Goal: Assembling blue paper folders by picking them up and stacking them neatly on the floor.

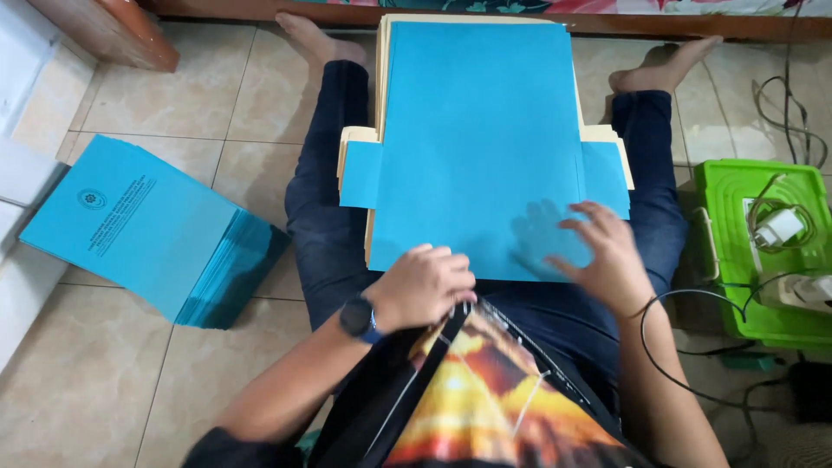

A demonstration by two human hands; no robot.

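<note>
Sitting on a tiled floor (260, 104) with legs stretched out, the person has a blue paper folder sheet (481, 147) laid flat across the lap, on top of a pile of cream-coloured sheets (355, 136) whose edges show around it. The blue sheet has a small side flap on each edge and reaches from the thighs almost to the bare feet.

The left hand (420, 284) rests at the sheet's near edge, its fingers curled and pressed together over that edge — whether they pinch the paper I cannot tell. A dark wristwatch (358, 318) sits on that wrist. The right hand (607, 256) is over the sheet's near right corner, fingers spread and slightly blurred, casting a shadow on the blue; touching or just above cannot be told.

On the floor to the person's left lies a stack of finished blue folders (143, 230), well apart from the lap. To the right stands a green plastic box (737, 186) with a white charger and cables on its lid.
</note>
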